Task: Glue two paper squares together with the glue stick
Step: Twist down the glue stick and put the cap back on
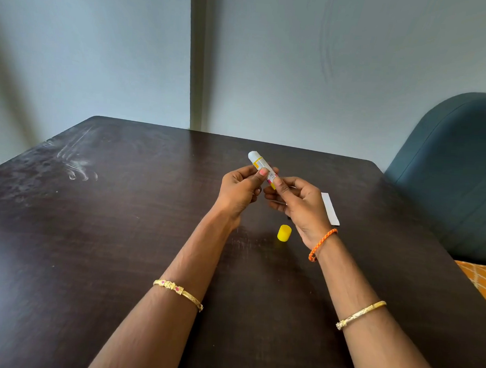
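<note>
The glue stick (261, 166) is held above the dark table (119, 233) between both hands, its uncapped white end pointing away toward eleven o'clock; the left hand (240, 188) is closed around the middle of the tube with the thumb pressed across the label, and the right hand (297, 204) is closed on the lower, near end, fingertips pinching the base as though the knob were about to be twisted. The yellow cap (284, 233) stands on the table at six o'clock from the hands, just beside the right wrist; a strip of white paper (331, 209) is seen at three o'clock from the right hand, mostly hidden behind it, so it cannot be told whether one square or two lie there, nor how they are stacked. The step in hand is judged to be the winding-out of the glue; the paper is not yet touched. Several risks may be expected: too much glue could be wound out and snapped off under pressure; the cap could be knocked and rolled away by the right forearm; the light paper could be dragged or creased if it is not held flat while glue is rubbed on; the squares could be joined crooked if edges are not aligned.
</note>
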